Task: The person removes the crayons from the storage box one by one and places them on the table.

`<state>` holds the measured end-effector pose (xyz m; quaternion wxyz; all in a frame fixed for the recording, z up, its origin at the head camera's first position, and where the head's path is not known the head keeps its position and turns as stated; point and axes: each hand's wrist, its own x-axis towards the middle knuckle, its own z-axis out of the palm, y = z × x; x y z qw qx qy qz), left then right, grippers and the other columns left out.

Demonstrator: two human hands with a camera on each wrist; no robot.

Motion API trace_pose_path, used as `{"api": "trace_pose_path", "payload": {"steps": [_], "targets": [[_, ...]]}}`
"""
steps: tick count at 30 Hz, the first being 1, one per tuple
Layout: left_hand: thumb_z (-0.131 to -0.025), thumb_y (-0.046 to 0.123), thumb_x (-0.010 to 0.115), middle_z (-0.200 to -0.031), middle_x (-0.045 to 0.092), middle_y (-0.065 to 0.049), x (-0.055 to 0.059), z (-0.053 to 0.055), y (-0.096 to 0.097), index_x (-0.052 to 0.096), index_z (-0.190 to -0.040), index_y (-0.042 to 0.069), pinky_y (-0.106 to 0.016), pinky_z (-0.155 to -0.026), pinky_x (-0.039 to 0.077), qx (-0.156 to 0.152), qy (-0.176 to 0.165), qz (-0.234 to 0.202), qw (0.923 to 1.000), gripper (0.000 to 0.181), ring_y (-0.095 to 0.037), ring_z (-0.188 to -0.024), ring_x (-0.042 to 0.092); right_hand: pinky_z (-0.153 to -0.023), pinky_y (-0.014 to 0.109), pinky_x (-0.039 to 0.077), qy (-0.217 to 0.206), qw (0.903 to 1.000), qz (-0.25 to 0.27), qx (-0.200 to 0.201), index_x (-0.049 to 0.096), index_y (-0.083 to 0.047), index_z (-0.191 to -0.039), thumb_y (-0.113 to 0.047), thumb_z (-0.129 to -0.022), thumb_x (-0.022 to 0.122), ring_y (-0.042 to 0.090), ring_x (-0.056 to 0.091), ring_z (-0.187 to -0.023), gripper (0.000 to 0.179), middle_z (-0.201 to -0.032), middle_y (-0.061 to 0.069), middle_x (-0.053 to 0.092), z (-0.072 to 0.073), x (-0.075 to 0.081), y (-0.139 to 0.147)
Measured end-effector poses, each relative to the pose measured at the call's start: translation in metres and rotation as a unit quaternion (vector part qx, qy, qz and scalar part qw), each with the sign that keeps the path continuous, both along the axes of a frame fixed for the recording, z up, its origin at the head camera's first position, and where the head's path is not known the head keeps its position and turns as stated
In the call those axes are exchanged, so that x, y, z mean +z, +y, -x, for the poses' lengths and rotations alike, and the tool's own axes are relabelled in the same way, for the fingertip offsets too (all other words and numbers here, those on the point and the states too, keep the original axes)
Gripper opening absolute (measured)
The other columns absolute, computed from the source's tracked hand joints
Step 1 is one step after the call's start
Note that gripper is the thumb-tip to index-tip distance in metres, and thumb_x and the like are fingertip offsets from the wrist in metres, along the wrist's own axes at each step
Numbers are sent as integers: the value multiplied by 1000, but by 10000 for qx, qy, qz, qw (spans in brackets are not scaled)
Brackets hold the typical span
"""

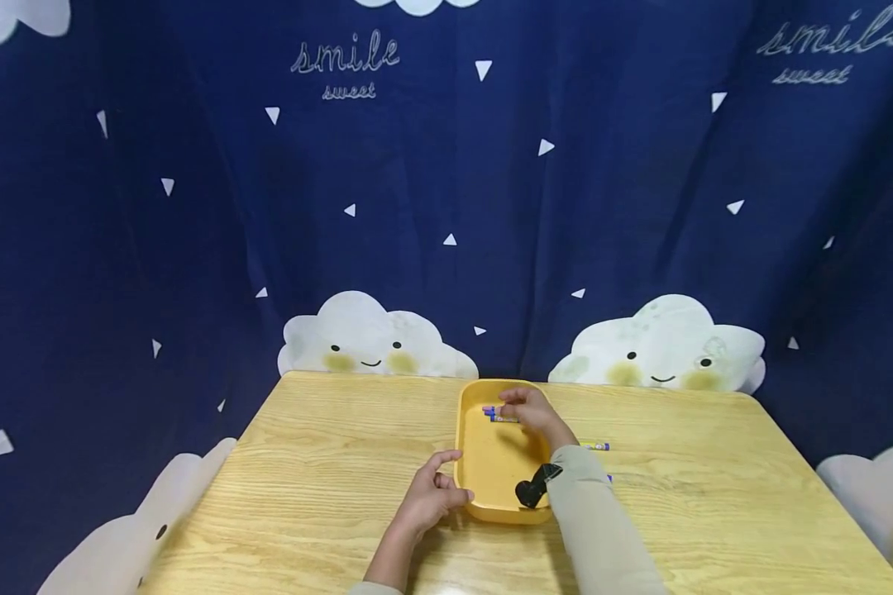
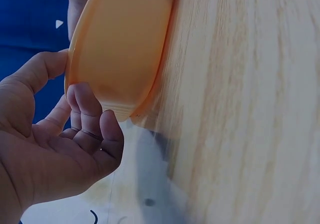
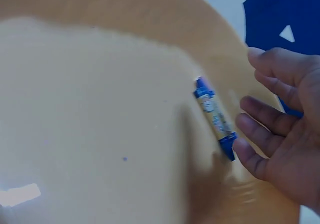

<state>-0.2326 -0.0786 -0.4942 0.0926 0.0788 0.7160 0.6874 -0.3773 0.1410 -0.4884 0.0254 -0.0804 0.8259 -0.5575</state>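
Observation:
A yellow-orange plastic tray rests on the table. My left hand holds its rim at the near left corner, thumb and fingertip on the edge; the other fingers curl by the outer wall in the left wrist view. Over the tray's far end is my right hand, its fingers loosely bent and apart, with nothing between them in the right wrist view. Below those fingers lies a crayon with blue ends and a printed label. A pinkish tip shows beside it in the head view, partly hidden by the hand.
Right of the tray, a yellow crayon with a blue end lies on the wooden table. Another blue end peeks past the right sleeve. A dark blue curtain hangs behind the table.

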Motion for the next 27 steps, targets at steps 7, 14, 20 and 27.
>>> {"api": "trace_pose_path", "payload": {"steps": [7, 14, 20, 27], "targets": [[-71, -1, 71, -62, 48, 0, -3, 2, 1, 42, -135, 1, -22, -47, 36, 50, 14, -27, 10000, 70, -10, -52, 43, -67, 27, 45, 241, 9960, -34, -865, 63, 13, -98, 2, -75, 67, 22, 55, -78, 25, -84, 11, 64, -5, -12, -10], [-71, -3, 70, -63, 49, -1, 1, 0, 1, 42, -134, -2, -22, -48, 36, 83, 7, -21, 10000, 69, -11, -52, 44, -73, 31, 45, 549, 9911, -200, -1195, 65, 11, -94, 2, -75, 63, 27, 57, -82, 21, -83, 12, 65, -6, -13, -16], [-70, -3, 70, -62, 49, -1, -7, 5, 1, 42, -134, 0, -22, -46, 36, 93, 16, -31, 10000, 70, -11, -51, 43, -70, 33, 46, 632, 9869, -887, -1188, 66, 5, -86, -2, -76, 63, 25, 56, -77, 13, -81, 10, 64, -3, -10, -19], [-70, -3, 71, -62, 49, -1, -7, 6, 2, 44, -134, 1, -22, -47, 37, 125, 18, -13, 9999, 69, -10, -51, 44, -71, 34, 46, 579, 9899, -809, -1011, 65, 8, -90, 0, -74, 64, 26, 55, -78, 18, -81, 11, 62, 0, -13, -16]]}}
